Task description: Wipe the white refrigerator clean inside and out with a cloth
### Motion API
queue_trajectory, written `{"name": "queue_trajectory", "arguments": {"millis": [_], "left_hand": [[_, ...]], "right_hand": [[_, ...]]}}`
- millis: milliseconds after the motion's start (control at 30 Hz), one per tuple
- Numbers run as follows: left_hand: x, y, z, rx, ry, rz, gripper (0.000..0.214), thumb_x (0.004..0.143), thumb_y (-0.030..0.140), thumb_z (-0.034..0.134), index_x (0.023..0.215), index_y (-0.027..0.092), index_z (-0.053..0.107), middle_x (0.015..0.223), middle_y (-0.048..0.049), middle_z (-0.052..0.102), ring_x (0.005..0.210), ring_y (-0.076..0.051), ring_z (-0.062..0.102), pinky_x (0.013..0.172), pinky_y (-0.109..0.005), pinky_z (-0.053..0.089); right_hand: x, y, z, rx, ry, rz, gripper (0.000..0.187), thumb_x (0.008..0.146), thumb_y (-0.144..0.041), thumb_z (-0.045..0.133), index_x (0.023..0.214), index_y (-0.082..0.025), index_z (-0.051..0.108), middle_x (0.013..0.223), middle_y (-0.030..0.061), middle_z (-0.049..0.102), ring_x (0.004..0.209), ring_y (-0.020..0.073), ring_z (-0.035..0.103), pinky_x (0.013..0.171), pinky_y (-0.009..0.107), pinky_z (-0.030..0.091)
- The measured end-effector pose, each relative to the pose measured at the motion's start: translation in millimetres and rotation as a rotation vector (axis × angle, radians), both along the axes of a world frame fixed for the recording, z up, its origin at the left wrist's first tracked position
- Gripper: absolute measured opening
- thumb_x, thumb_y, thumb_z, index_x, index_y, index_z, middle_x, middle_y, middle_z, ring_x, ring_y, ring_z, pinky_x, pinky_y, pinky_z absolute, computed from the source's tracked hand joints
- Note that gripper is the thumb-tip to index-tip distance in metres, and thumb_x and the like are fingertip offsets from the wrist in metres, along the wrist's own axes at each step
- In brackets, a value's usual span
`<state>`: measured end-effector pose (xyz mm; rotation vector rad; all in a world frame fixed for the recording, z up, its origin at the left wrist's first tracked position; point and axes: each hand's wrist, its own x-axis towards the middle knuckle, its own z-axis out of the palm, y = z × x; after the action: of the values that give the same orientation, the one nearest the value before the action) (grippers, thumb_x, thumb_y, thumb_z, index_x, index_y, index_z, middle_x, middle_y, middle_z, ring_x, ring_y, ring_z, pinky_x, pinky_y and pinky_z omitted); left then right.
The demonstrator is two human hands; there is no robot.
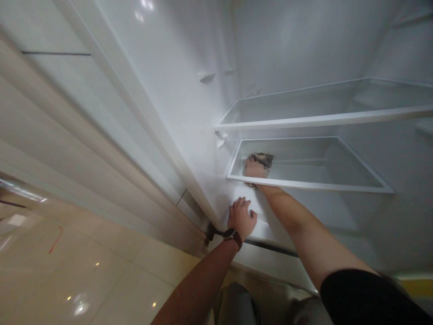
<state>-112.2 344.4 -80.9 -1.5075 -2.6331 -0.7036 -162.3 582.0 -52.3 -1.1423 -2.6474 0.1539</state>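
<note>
You are reaching with both arms into a white cabinet (162, 90). Your right hand (255, 168) is working beneath the lower glass shelf (304, 183), showing through the pane near its left end. It is lying on a crumpled, patterned cloth (265, 159); most of the cloth is showing through the glass, and a small edge is peeking out below the shelf's front bar. Your right fingers are bending over the cloth, but I cannot tell whether they are pinching it or only pressing on it.

Your left hand (241, 217) is resting on the white surface at the cabinet's bottom left, below and in front of the shelf. Its fingers are spreading slightly, with the thumb standing apart, and it is gripping nothing. You are wearing a dark watch (230, 233) on that wrist. A black sleeve (365, 293) is covering your upper right arm.

The upper glass shelf (321, 119) is sitting above the lower one. On the left, beyond the cabinet's edge, shiny floor tiles (115, 271) are reflecting small lights.
</note>
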Motion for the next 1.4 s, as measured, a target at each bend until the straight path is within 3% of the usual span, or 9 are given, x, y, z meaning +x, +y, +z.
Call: {"name": "queue_trajectory", "arguments": {"millis": [267, 433, 567, 733, 933, 1033, 1133, 1300, 1400], "left_hand": [[-0.5, 0.3, -1.3, 0.002, -0.008, -0.001, 0.044, 0.09, 0.022, 0.061, 0.132, 0.023, 0.07, 0.153, -0.0073, 0.062, 0.145, -0.026, 0.05, 0.122, -0.044, 0.041], [-0.4, 0.3, -1.9, 0.005, -0.011, -0.001, 0.044, 0.09, 0.021, 0.06, 0.133, 0.023, 0.07, 0.153, -0.0078, 0.061, 0.146, -0.027, 0.049, 0.122, -0.045, 0.041], [-1.5, 0.4, -1.7, 0.001, -0.006, -0.005, 0.044, 0.09, 0.021, 0.06, 0.133, 0.022, 0.07, 0.153, -0.008, 0.061, 0.145, -0.026, 0.05, 0.122, -0.044, 0.041], [-3.2, 0.2, -0.6, -0.013, 0.002, -0.018, 0.043, 0.091, 0.021, 0.059, 0.133, 0.021, 0.07, 0.153, -0.0084, 0.061, 0.145, -0.026, 0.051, 0.123, -0.043, 0.04], [-4.6, 1.0, -3.3, -0.019, 0.018, -0.022, 0.044, 0.092, 0.022, 0.058, 0.134, 0.021, 0.07, 0.154, -0.0091, 0.061, 0.146, -0.026, 0.05, 0.123, -0.044, 0.04], [-5.1, 1.4, -4.2, -0.02, 0.026, -0.032, 0.044, 0.093, 0.022, 0.056, 0.135, 0.021, 0.069, 0.154, -0.0095, 0.061, 0.147, -0.026, 0.049, 0.122, -0.043, 0.04], [-6.0, 2.2, -4.8, -0.03, 0.029, -0.037, 0.044, 0.093, 0.023, 0.057, 0.135, 0.02, 0.069, 0.154, -0.0097, 0.06, 0.146, -0.027, 0.05, 0.121, -0.043, 0.04], [-7.6, 3.9, -7.1, -0.024, 0.053, -0.042, 0.043, 0.093, 0.023, 0.058, 0.134, 0.02, 0.07, 0.153, -0.0105, 0.061, 0.145, -0.028, 0.051, 0.12, -0.044, 0.042], [-8.1, 4.3, -7.9, -0.02, 0.056, -0.042, 0.042, 0.093, 0.022, 0.058, 0.133, 0.021, 0.071, 0.153, -0.0101, 0.062, 0.145, -0.028, 0.052, 0.12, -0.044, 0.042]], "right_hand": [[-6.4, 14.9, 4.3, -0.039, -0.081, 0.235, 0.052, 0.096, -0.016, 0.048, 0.147, -0.021, 0.057, 0.169, 0.0136, 0.038, 0.131, 0.0336, 0.058, 0.108, 0.046, 0.049], [-9.9, 7.7, 0.1, -0.073, -0.017, 0.106, 0.054, 0.099, -0.017, 0.041, 0.152, -0.021, 0.049, 0.16, 0.0176, 0.046, 0.118, 0.0316, 0.063, 0.103, 0.05, 0.051], [8.3, 3.8, -2.7, -0.077, 0.085, -0.013, 0.052, 0.098, -0.023, 0.045, 0.149, -0.022, 0.048, 0.152, 0.0185, 0.049, 0.114, 0.0298, 0.062, 0.099, 0.048, 0.053], [66.8, 31.1, -1.7, -0.07, 0.066, -0.136, 0.052, 0.098, -0.026, 0.043, 0.149, -0.025, 0.048, 0.158, 0.0174, 0.041, 0.121, 0.0315, 0.058, 0.1, 0.048, 0.053], [186.0, 80.9, -11.6, 0.09, 0.288, -0.623, 0.05, 0.101, -0.021, 0.034, 0.149, -0.016, 0.047, 0.158, 0.0228, 0.041, 0.135, 0.035, 0.05, 0.106, 0.046, 0.048], [212.6, 92.2, -19.2, 0.028, 0.388, -0.569, 0.048, 0.097, -0.021, 0.045, 0.145, -0.017, 0.052, 0.148, 0.0222, 0.053, 0.133, 0.0327, 0.053, 0.11, 0.045, 0.045], [206.9, 101.5, -20.8, -0.041, 0.475, -0.541, 0.045, 0.093, -0.018, 0.049, 0.137, -0.015, 0.057, 0.135, 0.018, 0.063, 0.126, 0.0269, 0.059, 0.11, 0.04, 0.045], [170.4, 128.5, -0.7, 0.092, 1.047, -0.738, 0.058, 0.089, -0.01, 0.035, 0.146, -0.007, 0.043, 0.143, 0.0244, 0.055, 0.134, 0.0216, 0.054, 0.115, 0.039, 0.043], [152.3, 134.0, 6.7, 0.11, 1.004, -0.665, 0.06, 0.089, -0.01, 0.038, 0.149, -0.006, 0.04, 0.145, 0.0237, 0.053, 0.135, 0.0198, 0.052, 0.116, 0.037, 0.042]]}}
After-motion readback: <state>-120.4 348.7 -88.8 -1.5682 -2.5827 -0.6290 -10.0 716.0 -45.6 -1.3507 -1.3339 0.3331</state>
